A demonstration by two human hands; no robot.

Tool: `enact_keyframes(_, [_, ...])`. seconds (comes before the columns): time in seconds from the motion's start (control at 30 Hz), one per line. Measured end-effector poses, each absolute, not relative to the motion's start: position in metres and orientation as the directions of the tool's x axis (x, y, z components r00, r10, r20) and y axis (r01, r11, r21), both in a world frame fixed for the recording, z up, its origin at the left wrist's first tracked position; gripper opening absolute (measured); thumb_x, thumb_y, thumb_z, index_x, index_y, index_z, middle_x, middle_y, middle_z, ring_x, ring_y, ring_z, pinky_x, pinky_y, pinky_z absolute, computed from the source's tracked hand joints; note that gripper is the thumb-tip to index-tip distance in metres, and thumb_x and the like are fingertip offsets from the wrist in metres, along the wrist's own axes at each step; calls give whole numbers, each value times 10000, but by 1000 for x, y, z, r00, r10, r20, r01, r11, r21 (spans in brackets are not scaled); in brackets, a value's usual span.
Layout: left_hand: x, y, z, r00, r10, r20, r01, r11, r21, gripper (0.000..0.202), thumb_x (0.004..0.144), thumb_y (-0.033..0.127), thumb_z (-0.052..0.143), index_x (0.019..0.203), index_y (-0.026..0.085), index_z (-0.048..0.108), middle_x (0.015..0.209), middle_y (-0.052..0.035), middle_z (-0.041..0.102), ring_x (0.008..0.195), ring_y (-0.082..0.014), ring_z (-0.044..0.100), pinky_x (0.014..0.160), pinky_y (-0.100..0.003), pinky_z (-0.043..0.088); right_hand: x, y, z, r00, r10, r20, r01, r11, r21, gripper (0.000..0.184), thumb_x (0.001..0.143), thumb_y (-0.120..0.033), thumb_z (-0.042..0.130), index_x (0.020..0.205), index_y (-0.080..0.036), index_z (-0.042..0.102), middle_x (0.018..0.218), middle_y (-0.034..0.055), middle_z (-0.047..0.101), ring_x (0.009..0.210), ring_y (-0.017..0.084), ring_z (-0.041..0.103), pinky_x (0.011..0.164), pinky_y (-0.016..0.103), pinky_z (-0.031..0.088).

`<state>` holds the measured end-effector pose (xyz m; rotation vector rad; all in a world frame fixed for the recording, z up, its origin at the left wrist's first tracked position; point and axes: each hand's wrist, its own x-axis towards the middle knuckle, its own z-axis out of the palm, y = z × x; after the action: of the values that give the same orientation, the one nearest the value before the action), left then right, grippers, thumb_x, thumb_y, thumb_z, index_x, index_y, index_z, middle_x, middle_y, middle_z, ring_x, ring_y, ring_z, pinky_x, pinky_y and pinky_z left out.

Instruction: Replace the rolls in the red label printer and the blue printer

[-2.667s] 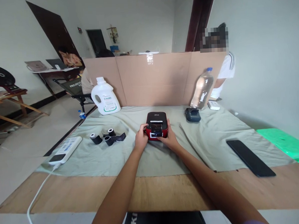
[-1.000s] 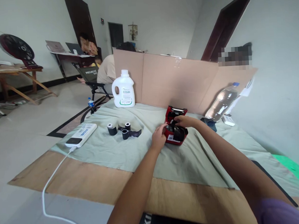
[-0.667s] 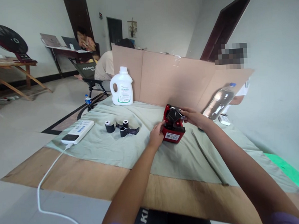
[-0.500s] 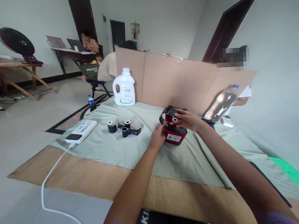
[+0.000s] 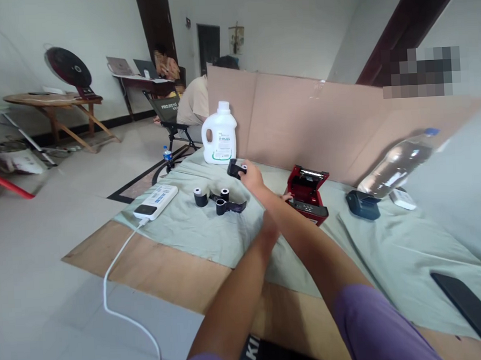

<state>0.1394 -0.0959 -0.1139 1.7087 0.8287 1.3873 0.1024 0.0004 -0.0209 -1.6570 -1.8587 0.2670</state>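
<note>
A small red label printer stands on the grey-green cloth with its lid up. My right arm crosses over my left and reaches away from the printer to the left. My right hand is closed round a black paper roll, held above the cloth near the white detergent bottle. My left hand is almost wholly hidden behind my right forearm; only fingertips show at the printer's front left edge. Three more black rolls lie on the cloth, one with a loose strip.
A white power bank with a cable lies at the cloth's left edge. A cardboard screen stands behind. A water bottle, a small dark device and a black phone lie to the right. Other people sit beyond the screen.
The printer's lid went from shut to up. My right hand lifted a black roll out of the printer and carried it left across my left arm. The view swung left.
</note>
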Motion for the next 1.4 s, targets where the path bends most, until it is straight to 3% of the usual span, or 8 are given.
enact_keyframes(0.17, [140,-83,-118,234,791,566,-106,-558,823,542,742,51,465,1246,148,637,1346,-119,636,1282,-272,568,1157,-418,399,88,5,-60,-28,990,137,926,78,-371,319,924,-202,558,1237,-253,593,1097,93,718,1002,258,672,813,339,503])
enact_keyframes(0.43, [138,-92,-115,175,770,613,14,-625,781,593,721,2,422,1250,183,622,1323,-92,649,1264,-251,572,1138,-440,427,92,-1,-59,85,987,138,906,-19,-424,505,942,-319,548,1439,-242,493,1248,155,642,1182,340,566,914,428,480])
enact_keyframes(0.63, [144,-100,-121,118,655,747,173,-754,634,635,737,-52,370,1292,185,567,1349,-92,636,1272,-200,572,1120,-407,450,90,-32,-51,-335,799,499,716,561,-416,301,962,-234,487,1174,-190,696,1129,83,698,1080,252,553,1000,371,415])
enact_keyframes(0.77, [150,-104,-119,116,624,773,346,-755,558,577,768,-51,400,1256,181,603,1330,-94,655,1202,-217,616,1054,-380,499,90,-54,-54,-651,624,433,547,781,-302,241,903,-224,610,1111,-212,731,1062,50,713,968,227,545,931,355,418])
enact_keyframes(0.97, [147,-113,-107,115,669,734,443,-696,565,494,821,-11,426,1220,178,647,1308,-91,677,1136,-215,648,991,-331,527,88,-62,-55,-738,570,361,536,820,-200,247,846,-199,707,1091,-216,733,1130,76,659,1010,250,485,906,376,411])
enact_keyframes(1.13, [145,-114,-107,142,686,714,437,-691,576,526,834,-6,409,1267,192,633,1352,-82,651,1165,-237,633,992,-359,521,87,-59,-60,-633,651,418,483,755,-443,205,803,-184,727,1002,-192,678,1025,61,639,992,222,537,895,352,433])
enact_keyframes(1.27, [144,-112,-109,194,694,693,435,-694,574,552,833,-3,411,1309,192,613,1389,-81,624,1189,-250,619,1014,-386,509,87,-54,-63,-408,833,373,288,505,-814,204,789,-262,685,964,-196,605,872,-5,623,780,152,582,750,290,459])
enact_keyframes(1.4, [143,-111,-109,229,683,693,428,-710,559,564,817,-22,394,1308,167,596,1402,-104,607,1238,-245,593,1070,-403,473,90,-53,-59,-260,924,281,62,306,-950,223,690,-268,694,848,-213,546,766,-51,571,671,116,562,644,246,446])
